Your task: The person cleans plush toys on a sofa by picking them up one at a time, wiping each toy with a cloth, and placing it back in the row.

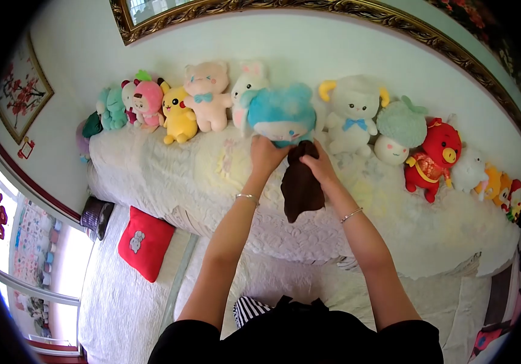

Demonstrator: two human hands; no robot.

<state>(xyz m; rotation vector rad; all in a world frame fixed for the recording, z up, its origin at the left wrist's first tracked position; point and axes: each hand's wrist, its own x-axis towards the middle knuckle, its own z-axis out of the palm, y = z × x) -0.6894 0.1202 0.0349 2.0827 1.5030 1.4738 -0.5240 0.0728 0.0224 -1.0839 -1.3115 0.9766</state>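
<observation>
A blue-and-white plush toy (280, 113) with a light blue hood is upright on the covered ledge in front of me. My left hand (266, 155) is closed at its lower left side, the fingertips partly hidden against the toy. A dark brown cloth (302, 189) hangs down just below the toy. My right hand (317, 161) is closed on the top of this cloth, close to the toy's lower right. Behind the blue toy sits a white rabbit plush (250, 77). To the right is a white sheep plush (356, 112) with yellow horns.
More plush toys line the wall, including a yellow Pikachu (178, 115), a pink bear (208, 97) and a red pig (435, 159). A cream quilted cover (151, 161) drapes the ledge. A red cushion (145, 244) lies lower left. A gold-framed mirror (260, 5) hangs above.
</observation>
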